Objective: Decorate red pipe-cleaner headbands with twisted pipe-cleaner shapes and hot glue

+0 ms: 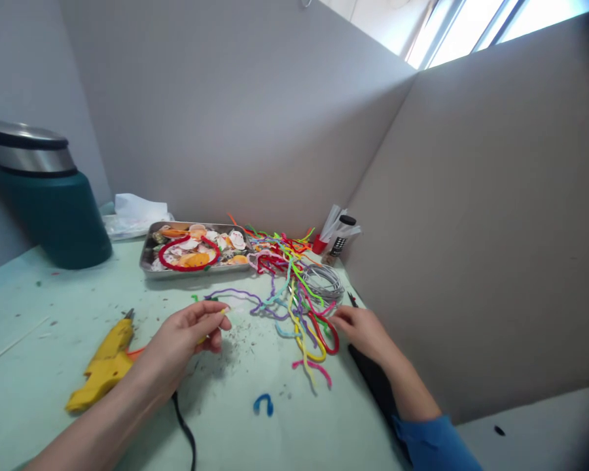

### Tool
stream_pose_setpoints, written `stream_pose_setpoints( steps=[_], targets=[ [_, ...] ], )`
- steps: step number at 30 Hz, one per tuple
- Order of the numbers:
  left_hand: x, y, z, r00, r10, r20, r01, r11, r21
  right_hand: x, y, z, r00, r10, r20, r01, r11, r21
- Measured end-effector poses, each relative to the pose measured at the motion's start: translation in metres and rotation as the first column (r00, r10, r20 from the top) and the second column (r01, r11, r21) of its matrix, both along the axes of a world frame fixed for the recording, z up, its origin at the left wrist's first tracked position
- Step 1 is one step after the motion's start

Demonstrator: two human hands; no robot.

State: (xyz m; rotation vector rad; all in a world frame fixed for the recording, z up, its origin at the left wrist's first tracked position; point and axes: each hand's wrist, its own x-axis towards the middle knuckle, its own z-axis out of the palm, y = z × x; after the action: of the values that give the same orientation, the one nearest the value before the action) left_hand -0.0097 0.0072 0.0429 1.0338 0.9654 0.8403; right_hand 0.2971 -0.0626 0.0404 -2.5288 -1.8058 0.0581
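My left hand (196, 327) is closed in a pinch over the middle of the table, on a short piece of yellow pipe cleaner (224, 311). Most of that piece is hidden by the fingers. On the right, my right hand (360, 329) has its fingers drawn together at the edge of a tangled pile of coloured pipe cleaners (294, 307). Its fingertips are beside a red pipe cleaner loop (331, 343); whatever they pinch cannot be made out. A short bent blue pipe cleaner (264, 403) lies on the table between the hands, towards me.
A yellow glue gun (105, 366) lies left of my left forearm, with a black cord (185, 428). Behind are a metal tray (177, 275) of shells, a grey wire coil (324, 282), a black-capped jar (341, 241) and a teal bottle (53, 216). Partition walls (235, 118) enclose the table.
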Motion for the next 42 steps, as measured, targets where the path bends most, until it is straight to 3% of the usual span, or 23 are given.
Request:
stream_pose_setpoints(
  steps=[2, 5, 9, 16, 21, 26, 32, 36, 42],
  targets=[
    [0.000, 0.000, 0.001, 1.000, -0.029, 0.001, 0.029, 1.000, 0.002, -0.024, 0.000, -0.004, 0.996, 0.083, -0.018, -0.083, 0.997, 0.008],
    [0.000, 0.000, 0.001, 0.999, -0.049, 0.001, 0.049, 0.999, 0.004, -0.046, 0.006, -0.014, 0.997, 0.069, 0.016, -0.070, 0.996, 0.053],
    [0.000, 0.000, -0.004, 0.997, -0.072, -0.004, 0.072, 0.997, 0.005, -0.049, 0.025, -0.021, 0.998, -0.020, 0.052, 0.015, 0.996, 0.084],
    [-0.001, 0.001, -0.010, 0.996, -0.091, 0.005, 0.091, 0.996, 0.024, -0.062, 0.069, -0.028, 0.999, 0.020, 0.051, -0.024, 0.997, 0.074],
    [0.001, 0.000, -0.005, 0.996, -0.081, -0.028, 0.082, 0.996, 0.023, -0.046, 0.106, -0.017, 1.000, 0.015, -0.011, -0.014, 0.998, 0.054],
    [0.001, -0.002, -0.003, 0.996, -0.081, -0.024, 0.081, 0.997, 0.017, -0.020, 0.123, 0.000, 0.997, 0.071, -0.041, -0.064, 0.986, 0.153],
    [0.001, -0.003, -0.003, 0.995, -0.092, -0.026, 0.092, 0.996, 0.013, -0.021, 0.101, 0.012, 0.957, 0.267, -0.113, -0.248, 0.956, 0.159],
    [0.000, -0.003, -0.004, 0.995, -0.099, -0.006, 0.099, 0.995, 0.019, -0.022, 0.060, 0.015, 0.971, 0.231, -0.056, -0.214, 0.952, 0.217],
    [0.000, -0.003, -0.006, 0.995, -0.102, 0.004, 0.101, 0.994, 0.029, -0.030, -0.004, -0.024, 0.988, 0.146, -0.045, -0.144, 0.989, 0.040]
  ],
)
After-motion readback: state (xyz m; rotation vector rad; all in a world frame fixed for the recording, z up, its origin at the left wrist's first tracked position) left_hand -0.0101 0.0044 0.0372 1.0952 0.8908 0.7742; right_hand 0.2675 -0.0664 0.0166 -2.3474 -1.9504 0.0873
